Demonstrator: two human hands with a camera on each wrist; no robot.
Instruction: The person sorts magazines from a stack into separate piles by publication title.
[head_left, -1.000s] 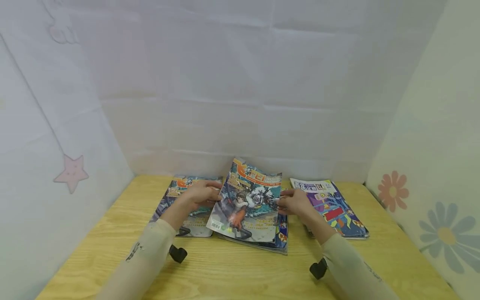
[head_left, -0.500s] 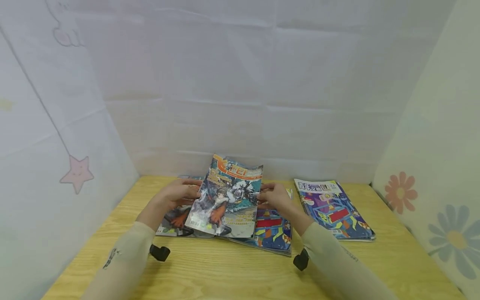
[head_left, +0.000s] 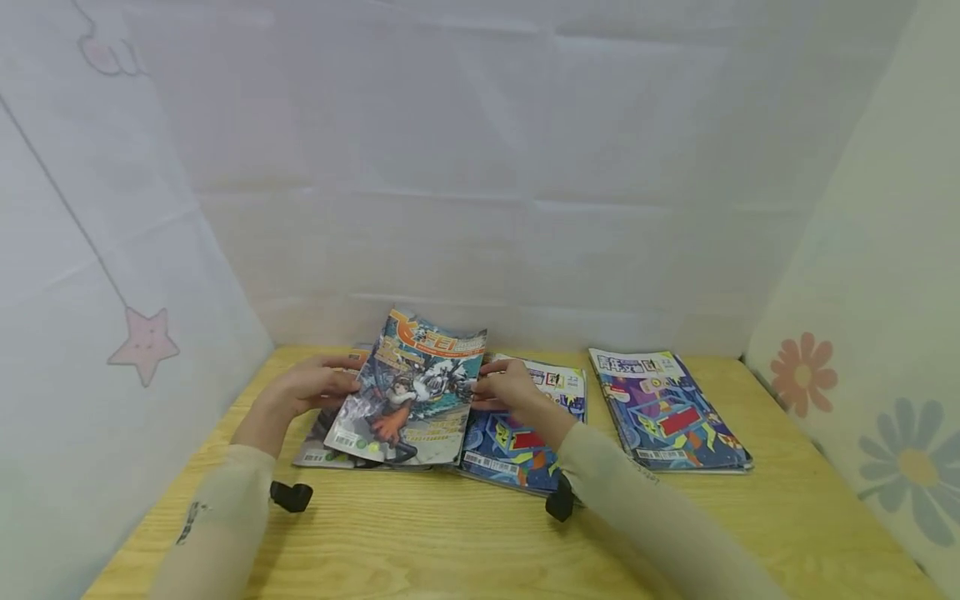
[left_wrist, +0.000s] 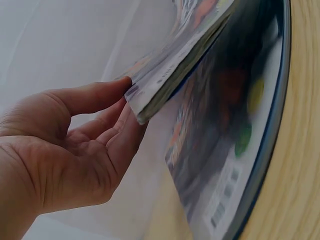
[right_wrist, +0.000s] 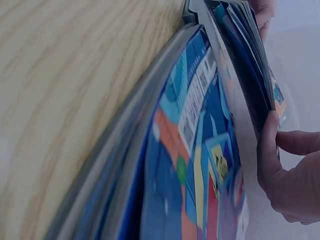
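Both hands hold a magazine (head_left: 416, 392) with an orange title, raised and tilted above the table. The left hand (head_left: 313, 385) pinches its left edge; in the left wrist view the thumb lies on the cover and the fingers (left_wrist: 122, 135) are beneath. At the opposite edge the right hand (head_left: 513, 392) pinches the pages, as the right wrist view also shows (right_wrist: 292, 170). Under the held magazine lies a similar grey magazine (head_left: 318, 446), mostly covered. To its right rests a pile of blue magazines (head_left: 510, 454), partly hidden by the right hand and forearm.
Another blue and purple magazine stack (head_left: 671, 417) lies at the right of the wooden table (head_left: 420, 533). A pale cloth backdrop (head_left: 480, 208) rises behind the table's far edge, with printed cloth on both sides.
Both hands have carried the held magazine leftward, from over the middle blue pile to over the grey magazine on the left. More of the blue pile's cover shows now.
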